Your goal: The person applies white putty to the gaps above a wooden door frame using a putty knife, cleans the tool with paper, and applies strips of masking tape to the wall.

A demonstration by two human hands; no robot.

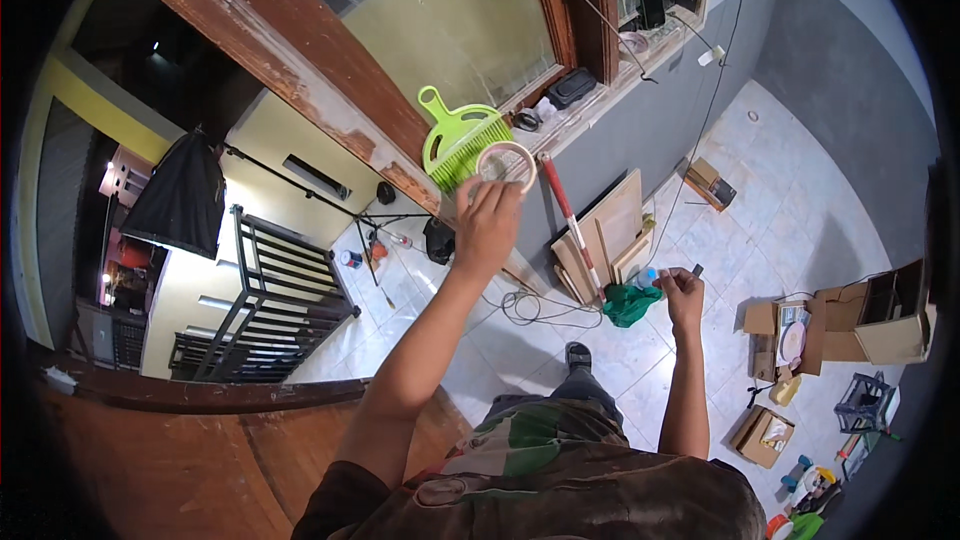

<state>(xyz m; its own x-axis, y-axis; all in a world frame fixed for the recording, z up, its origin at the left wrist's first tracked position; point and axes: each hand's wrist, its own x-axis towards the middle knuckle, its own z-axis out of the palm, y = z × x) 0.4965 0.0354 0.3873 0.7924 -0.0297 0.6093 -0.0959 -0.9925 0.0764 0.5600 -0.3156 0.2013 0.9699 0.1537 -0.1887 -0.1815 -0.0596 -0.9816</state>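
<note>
My left hand (488, 228) is raised in front of the window frame, its fingers gripping the lower rim of a roll of tape (507, 162). The roll is pale, with its open ring facing me. Just behind it is a lime-green dustpan (452, 130), by the window sill. Lower and to the right, my right hand (684, 292) is closed in a pinch. What lies between its fingertips is too small to make out. A small dark piece (698, 270) shows beside those fingers. Behind this hand a green plastic bag (630, 306) rests on the floor.
Wooden boards (603, 230) and a red-and-white pole (566, 202) lean on the grey wall. A cable (527, 309) lies coiled on the tiles. Open cardboard boxes (762, 437) stand at right. An open wooden door (150, 450) fills the lower left; a black metal rack (270, 290) stands beyond.
</note>
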